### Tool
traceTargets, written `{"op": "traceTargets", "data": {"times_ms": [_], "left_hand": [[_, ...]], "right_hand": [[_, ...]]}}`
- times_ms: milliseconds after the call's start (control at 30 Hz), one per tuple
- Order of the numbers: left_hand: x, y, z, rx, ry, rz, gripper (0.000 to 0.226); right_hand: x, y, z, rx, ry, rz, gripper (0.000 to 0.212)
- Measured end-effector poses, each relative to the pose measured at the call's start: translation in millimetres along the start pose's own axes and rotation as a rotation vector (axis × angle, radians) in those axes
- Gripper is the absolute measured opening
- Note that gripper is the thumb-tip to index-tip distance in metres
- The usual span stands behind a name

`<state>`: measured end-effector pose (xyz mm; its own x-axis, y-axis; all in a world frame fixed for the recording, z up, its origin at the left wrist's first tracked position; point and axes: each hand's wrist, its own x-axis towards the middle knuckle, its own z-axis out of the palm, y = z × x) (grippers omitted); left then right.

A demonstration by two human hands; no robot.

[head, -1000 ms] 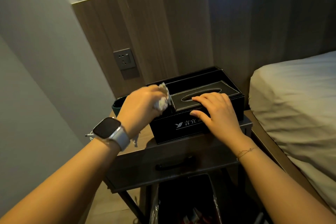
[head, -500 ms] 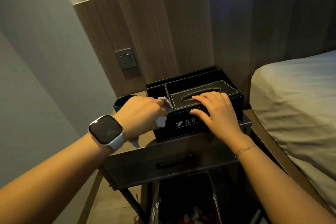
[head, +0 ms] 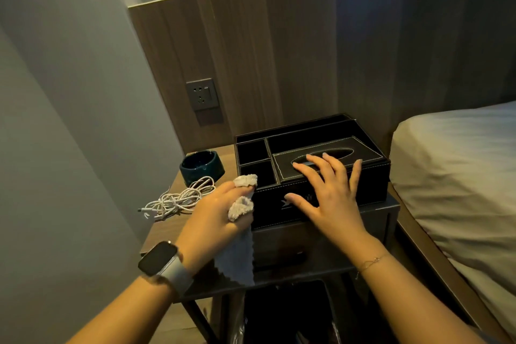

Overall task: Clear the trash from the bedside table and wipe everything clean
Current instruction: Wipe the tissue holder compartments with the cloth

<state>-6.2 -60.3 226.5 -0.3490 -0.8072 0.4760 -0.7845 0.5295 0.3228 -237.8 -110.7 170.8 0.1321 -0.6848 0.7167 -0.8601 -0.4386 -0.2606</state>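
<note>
- Head view: my left hand (head: 217,212) grips the cloth (head: 237,251), fingers curled round it, its loose end hanging below my palm. A second ago this hand was up on the box (head: 312,165) lid; now it has dropped to the box's near left corner.
- My right hand (head: 329,193) lies open, fingers spread flat on the lid by the tissue slot, thumb down the front face. It has stayed put, steadying the box.
- With my left hand lower, the things beyond it show: a cable (head: 178,198) coiled just past my knuckles and an ashtray (head: 201,166) further back, both on the counter (head: 167,227), left of the box.
- I judge the lid is done and the front and left side come next.
- The ashtray, cable and the counter under them look not yet wiped.
- The bin (head: 287,313) sits below my wrists, under the counter; what is in it I cannot make out.
- The bed (head: 458,170) lies to the right of my right hand.
</note>
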Motion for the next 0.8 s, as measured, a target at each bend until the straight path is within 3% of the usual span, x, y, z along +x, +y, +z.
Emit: {"op": "traceTargets", "data": {"times_ms": [100,200,400,467,567,667,800], "left_hand": [[-5,-4,-9,-0.267,0.085,-0.065,0.034],[18,-18,-27,-0.557,0.316,-0.306,0.022],[100,-58,-27,-0.335,0.319,-0.463,0.021],[130,-71,-18,-0.211,0.142,-0.467,0.026],[153,-86,-5,-0.366,-0.082,-0.536,0.033],[149,-88,4,-0.393,-0.026,-0.496,0.015],[113,-72,0,-0.217,0.072,-0.432,0.03]], "right_hand": [[7,10,5,0.063,0.015,-0.009,0.056],[15,21,5,0.173,0.01,-0.021,0.048],[31,35,-10,0.397,-0.021,0.047,0.028],[35,34,-10,0.432,-0.007,0.108,0.026],[36,31,-7,0.467,0.004,0.175,0.028],[38,32,-8,0.446,-0.026,0.177,0.026],[49,52,-18,0.527,-0.177,0.189,0.027]]}}
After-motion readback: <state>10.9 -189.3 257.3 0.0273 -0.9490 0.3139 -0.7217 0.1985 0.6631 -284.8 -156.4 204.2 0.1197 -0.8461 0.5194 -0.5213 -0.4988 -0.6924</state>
